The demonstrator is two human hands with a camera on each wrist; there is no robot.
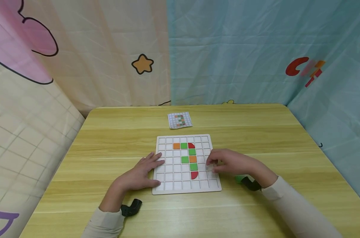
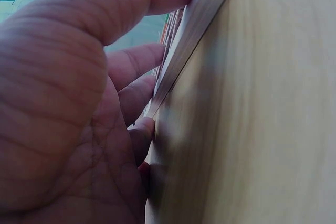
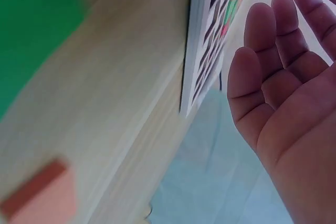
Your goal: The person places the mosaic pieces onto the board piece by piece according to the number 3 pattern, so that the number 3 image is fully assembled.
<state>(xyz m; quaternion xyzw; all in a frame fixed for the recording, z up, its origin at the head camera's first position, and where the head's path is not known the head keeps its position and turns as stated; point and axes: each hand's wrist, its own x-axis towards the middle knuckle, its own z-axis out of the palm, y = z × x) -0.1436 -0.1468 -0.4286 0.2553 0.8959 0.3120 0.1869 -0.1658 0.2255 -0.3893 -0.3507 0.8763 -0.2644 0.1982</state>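
A white gridded board (image 1: 169, 186) lies flat on the table. Orange, green and red tiles fill some of its squares, including an orange tile (image 1: 193, 159), a green tile (image 1: 184, 159) and a rounded red tile (image 1: 194, 175). My left hand (image 1: 142, 173) rests on the board's left edge, fingers spread; the left wrist view shows the thumb (image 2: 131, 1) against the board's side. Over the right edge hovers my right hand (image 1: 232, 162), its fingers loosely bent and thumb apart from them. Nothing shows in its palm (image 3: 299, 108) in the right wrist view.
Beyond the board lies a small card (image 1: 180, 120) printed with a similar coloured grid pattern. Under the right wrist is a green piece (image 1: 239, 179); an orange block (image 3: 44, 195) shows low in the right wrist view. Curtains (image 1: 227, 66) hang behind the table (image 1: 257, 132).
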